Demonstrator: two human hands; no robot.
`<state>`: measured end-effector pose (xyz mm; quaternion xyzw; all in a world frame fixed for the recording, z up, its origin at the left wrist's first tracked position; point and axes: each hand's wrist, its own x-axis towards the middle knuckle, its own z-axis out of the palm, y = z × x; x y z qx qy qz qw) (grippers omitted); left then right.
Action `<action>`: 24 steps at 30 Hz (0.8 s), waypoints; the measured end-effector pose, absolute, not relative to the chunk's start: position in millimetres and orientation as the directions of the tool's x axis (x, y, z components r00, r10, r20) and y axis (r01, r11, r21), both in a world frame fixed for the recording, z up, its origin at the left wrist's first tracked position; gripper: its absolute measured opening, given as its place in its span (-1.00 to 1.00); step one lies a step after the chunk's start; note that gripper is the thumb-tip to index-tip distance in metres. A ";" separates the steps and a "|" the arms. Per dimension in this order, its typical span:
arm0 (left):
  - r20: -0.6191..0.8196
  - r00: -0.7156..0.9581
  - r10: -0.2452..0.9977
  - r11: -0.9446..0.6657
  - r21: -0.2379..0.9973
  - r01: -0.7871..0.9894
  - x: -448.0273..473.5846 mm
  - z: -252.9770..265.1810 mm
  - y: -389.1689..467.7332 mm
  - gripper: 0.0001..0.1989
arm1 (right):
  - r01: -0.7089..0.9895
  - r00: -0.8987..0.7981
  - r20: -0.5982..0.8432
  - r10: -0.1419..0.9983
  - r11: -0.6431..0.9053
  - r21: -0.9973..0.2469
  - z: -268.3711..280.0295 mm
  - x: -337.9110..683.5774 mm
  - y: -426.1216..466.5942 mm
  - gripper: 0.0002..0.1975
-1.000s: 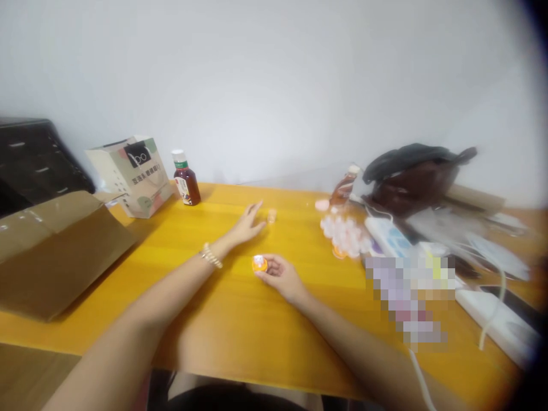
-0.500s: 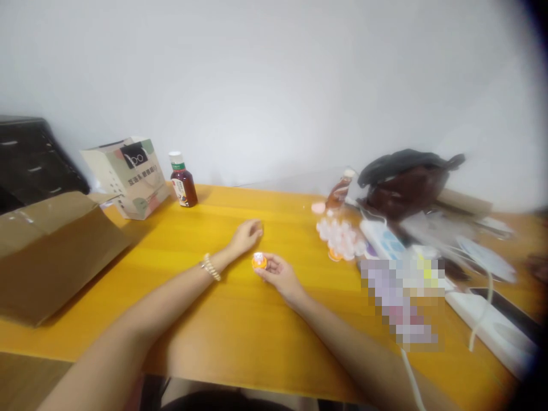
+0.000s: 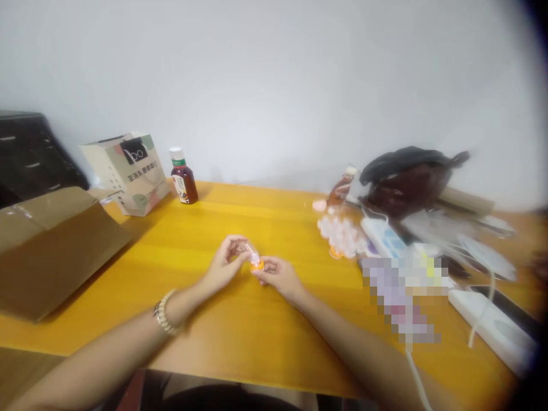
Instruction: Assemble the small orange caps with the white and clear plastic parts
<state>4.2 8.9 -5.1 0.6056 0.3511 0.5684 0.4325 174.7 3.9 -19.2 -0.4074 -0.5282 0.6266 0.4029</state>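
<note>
Above the middle of the table (image 3: 240, 325), my right hand (image 3: 280, 278) pinches a small toy figure (image 3: 256, 262) with an orange round base and a pale pink-white top. My left hand (image 3: 225, 265), with a beaded bracelet on its wrist, is close beside it on the left. Its curled fingers grip a small clear plastic piece (image 3: 250, 248), tilted against the upper left of the figure. Whether the clear piece touches the figure I cannot tell. To the right lies a cluster of pale pink, rounded pieces (image 3: 341, 235) with some orange under it.
On the left stand a cardboard box (image 3: 72, 251), a printed paper bag (image 3: 143, 177) and a dark red drink bottle (image 3: 184, 181). At right are another bottle (image 3: 341, 188), a dark bag (image 3: 402, 182), a white power strip (image 3: 488, 328), cables and a pixelated patch.
My left hand has drawn back toward me and turned, and now holds a clear piece at the toy figure. My right hand keeps the figure almost in place.
</note>
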 end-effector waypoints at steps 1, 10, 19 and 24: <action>0.384 0.151 0.911 -0.383 0.923 -0.041 6.4 -6.2 7.9 -0.72 | -0.073 -0.351 -0.082 0.933 -0.115 -0.991 -18.6 174.6 3.6 -0.64; 0.380 0.252 0.890 -0.423 0.895 0.141 7.5 -10.5 1.7 -0.75 | -0.045 -0.395 -0.058 0.917 -0.082 -0.996 -21.9 176.3 7.6 -0.66; 0.351 0.268 0.897 -0.392 0.912 0.120 7.0 -10.5 3.5 -0.75 | -0.034 -0.406 -0.049 0.913 -0.068 -0.997 -19.6 176.6 6.0 -0.69; 0.280 0.280 0.918 -0.300 0.954 0.031 3.6 -8.9 8.9 -0.76 | -0.025 -0.376 -0.077 0.924 -0.093 -0.995 -16.8 176.1 3.0 -0.69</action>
